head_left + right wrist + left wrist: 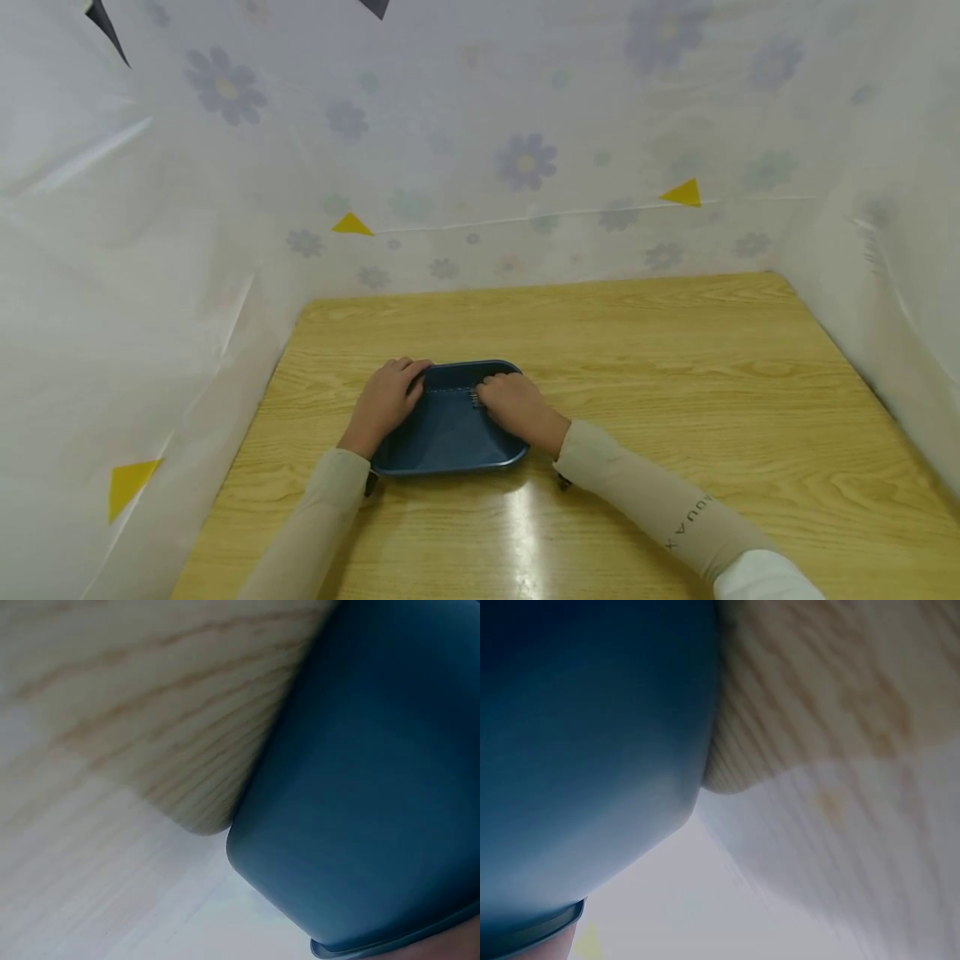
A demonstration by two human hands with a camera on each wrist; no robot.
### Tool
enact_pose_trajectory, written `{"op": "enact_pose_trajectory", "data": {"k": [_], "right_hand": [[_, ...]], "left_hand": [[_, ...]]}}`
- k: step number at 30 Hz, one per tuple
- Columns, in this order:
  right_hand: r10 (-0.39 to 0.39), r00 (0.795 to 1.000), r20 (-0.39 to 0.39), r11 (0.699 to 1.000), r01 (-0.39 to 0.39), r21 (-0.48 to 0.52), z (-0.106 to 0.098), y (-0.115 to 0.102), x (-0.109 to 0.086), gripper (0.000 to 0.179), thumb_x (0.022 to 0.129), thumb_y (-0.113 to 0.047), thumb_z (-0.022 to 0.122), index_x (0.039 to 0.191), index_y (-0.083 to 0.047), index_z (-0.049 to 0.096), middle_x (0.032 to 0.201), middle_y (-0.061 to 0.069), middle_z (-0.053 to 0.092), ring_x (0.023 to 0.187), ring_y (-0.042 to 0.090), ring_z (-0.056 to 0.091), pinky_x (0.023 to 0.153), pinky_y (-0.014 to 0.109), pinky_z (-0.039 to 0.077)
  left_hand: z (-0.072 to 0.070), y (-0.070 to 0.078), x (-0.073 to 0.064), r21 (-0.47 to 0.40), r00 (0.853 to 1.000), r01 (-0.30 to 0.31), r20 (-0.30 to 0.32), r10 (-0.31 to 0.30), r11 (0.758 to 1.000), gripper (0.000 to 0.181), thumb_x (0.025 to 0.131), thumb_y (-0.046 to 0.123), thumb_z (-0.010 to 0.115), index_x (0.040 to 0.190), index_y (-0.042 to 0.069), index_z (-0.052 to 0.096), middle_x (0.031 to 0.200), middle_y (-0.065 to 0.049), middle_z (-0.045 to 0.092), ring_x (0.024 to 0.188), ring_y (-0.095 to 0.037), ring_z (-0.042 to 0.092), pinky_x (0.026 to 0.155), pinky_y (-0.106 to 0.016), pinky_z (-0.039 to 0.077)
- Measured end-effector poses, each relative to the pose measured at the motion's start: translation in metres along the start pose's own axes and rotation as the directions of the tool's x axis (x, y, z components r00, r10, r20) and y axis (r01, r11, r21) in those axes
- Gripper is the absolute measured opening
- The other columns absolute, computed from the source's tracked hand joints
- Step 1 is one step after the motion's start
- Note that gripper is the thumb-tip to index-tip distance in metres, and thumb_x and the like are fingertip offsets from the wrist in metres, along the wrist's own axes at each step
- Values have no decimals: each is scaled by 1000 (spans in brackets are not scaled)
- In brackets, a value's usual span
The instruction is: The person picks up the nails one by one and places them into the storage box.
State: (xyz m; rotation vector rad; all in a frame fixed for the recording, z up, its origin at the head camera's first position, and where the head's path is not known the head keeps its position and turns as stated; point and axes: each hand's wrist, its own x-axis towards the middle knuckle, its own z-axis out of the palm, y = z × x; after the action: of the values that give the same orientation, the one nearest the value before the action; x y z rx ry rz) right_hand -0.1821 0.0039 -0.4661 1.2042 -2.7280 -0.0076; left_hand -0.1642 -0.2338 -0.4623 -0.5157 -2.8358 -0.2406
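Observation:
A blue rectangular tray [450, 433] with rounded corners sits on the wooden table, in the head view. My left hand [386, 402] grips its left wall near the far corner, thumb inside and fingers over the rim. On the other side, my right hand [517, 406] is curled over the right part of the tray. From under its fingertips show short, thin metal prongs like those of a fork [476, 399]; the rest is hidden by the hand. Both wrist views show the tray's smooth outer wall [600, 765], with a bit of skin at its rim.
The wood-grain table [675, 358] stretches to the back and right. White sheeting with a pale flower print [525, 162] hangs behind and at both sides. Yellow triangles [682, 193] are stuck on the sheeting.

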Motion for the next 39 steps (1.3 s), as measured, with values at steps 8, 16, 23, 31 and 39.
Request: {"op": "enact_pose_trajectory", "data": {"k": [8, 16, 23, 31, 39], "right_hand": [[3, 1000, 0, 1000, -3, 5, 2, 0, 1, 8, 92, -18, 64, 90, -16, 72, 81, 0, 66, 72, 15, 62, 62, 29, 51], [-5, 1000, -20, 1000, 5, 4, 2, 0, 0, 9, 91, -18, 65, 83, -17, 70, 75, -1, 64, 65, 14, 59, 55, 27, 47], [-6, 999, -39, 1000, 6, 3, 3, 0, 0, 7, 89, -17, 67, 82, -17, 69, 74, -1, 63, 66, 14, 59, 54, 27, 46], [-10, 998, -69, 1000, 11, 26, 0, 0, -2, 9, 91, -15, 65, 83, -16, 71, 76, -1, 63, 67, 14, 59, 56, 27, 48], [-9, 999, -40, 997, 12, 74, 1, 1, -1, 7, 91, -19, 66, 86, -16, 70, 78, -2, 63, 70, 14, 59, 59, 28, 48]], "left_hand": [[2, -1, 0, 0, 1000, -11, -7, 11, 1000, 33, 95, 19, 60, 128, 16, 61, 104, -5, 64, 90, -23, 58, 76, -40, 50], [1, -2, 2, 2, 1000, -8, 3, 8, 1000, 33, 96, 21, 58, 129, 17, 61, 103, -4, 63, 89, -22, 57, 75, -39, 50], [1, -1, 1, 1, 1000, -4, 11, 4, 1000, 33, 97, 21, 56, 130, 18, 60, 105, -4, 63, 92, -22, 58, 77, -38, 50], [1, -1, 0, 1, 1000, -13, -9, 13, 1000, 33, 96, 20, 58, 129, 17, 61, 104, -4, 64, 91, -22, 58, 76, -39, 50], [2, -1, 1, 6, 1000, -13, -6, 13, 1000, 33, 96, 20, 59, 129, 16, 60, 105, -4, 64, 92, -22, 59, 77, -40, 50]]}}
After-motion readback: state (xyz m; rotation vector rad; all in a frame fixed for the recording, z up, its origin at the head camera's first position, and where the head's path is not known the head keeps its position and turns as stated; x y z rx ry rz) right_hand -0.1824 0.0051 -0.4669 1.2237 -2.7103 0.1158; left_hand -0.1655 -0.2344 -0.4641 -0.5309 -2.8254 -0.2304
